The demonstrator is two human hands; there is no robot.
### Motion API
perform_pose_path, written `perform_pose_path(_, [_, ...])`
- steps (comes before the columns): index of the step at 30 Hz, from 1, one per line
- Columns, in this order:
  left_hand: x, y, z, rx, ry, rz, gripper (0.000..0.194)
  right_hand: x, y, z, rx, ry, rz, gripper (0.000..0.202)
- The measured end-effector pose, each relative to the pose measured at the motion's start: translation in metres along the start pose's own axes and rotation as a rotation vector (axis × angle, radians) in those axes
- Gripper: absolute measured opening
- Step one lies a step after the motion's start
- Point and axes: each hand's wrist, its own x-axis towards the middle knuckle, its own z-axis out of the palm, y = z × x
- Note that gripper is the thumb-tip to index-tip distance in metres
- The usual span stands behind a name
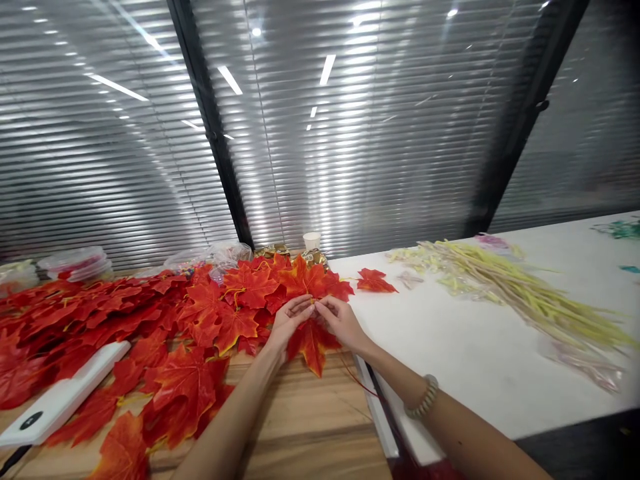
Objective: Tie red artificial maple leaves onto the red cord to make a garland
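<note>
Over the near edge of a heap of red-orange artificial maple leaves (253,283), both hands meet with their fingertips almost touching. My left hand (290,323) is closed in a pinch at the stem end of a maple leaf (315,347). From the other side, my right hand (343,322) pinches at the same spot, thumb and forefinger together. The leaf hangs point down below the fingers, and its stem is mostly hidden by them. A thin red cord (357,380) trails from beneath my right hand towards the table edge.
A single maple leaf (375,281) lies on the white table (450,360) at right, near a bundle of yellow-green strips (530,293). On the wooden table (310,427) lies a white device (65,393) with a black cable. Behind stand a paper cup (311,240) and plastic tubs (77,263).
</note>
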Motion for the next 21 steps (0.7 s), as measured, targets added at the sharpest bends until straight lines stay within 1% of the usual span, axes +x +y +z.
perform_pose_path(6, [0.001, 0.002, -0.001, 0.004, 0.074, 0.072, 0.042, 0.0, -0.002, 0.0, -0.049, -0.033, -0.012, 0.025])
perform_pose_path(9, [-0.001, 0.004, 0.001, 0.053, 0.083, 0.104, 0.039, 0.001, -0.004, -0.001, -0.077, -0.039, -0.043, 0.025])
perform_pose_path(11, [-0.001, 0.005, 0.002, 0.088, 0.085, 0.123, 0.038, 0.002, -0.005, -0.004, -0.14, 0.003, -0.093, 0.023])
perform_pose_path(14, [0.0, 0.003, 0.001, 0.135, 0.099, 0.146, 0.035, 0.004, -0.005, -0.009, -0.262, 0.111, -0.159, 0.021])
perform_pose_path(16, [0.001, 0.002, 0.0, 0.161, 0.103, 0.151, 0.033, 0.004, -0.004, -0.011, -0.332, 0.151, -0.188, 0.021])
perform_pose_path(18, [0.002, 0.0, 0.0, 0.165, 0.105, 0.148, 0.031, 0.005, -0.003, -0.013, -0.385, 0.156, -0.218, 0.02])
perform_pose_path(21, [0.003, -0.001, -0.001, 0.162, 0.129, 0.154, 0.03, 0.005, -0.002, -0.012, -0.424, 0.12, -0.257, 0.019])
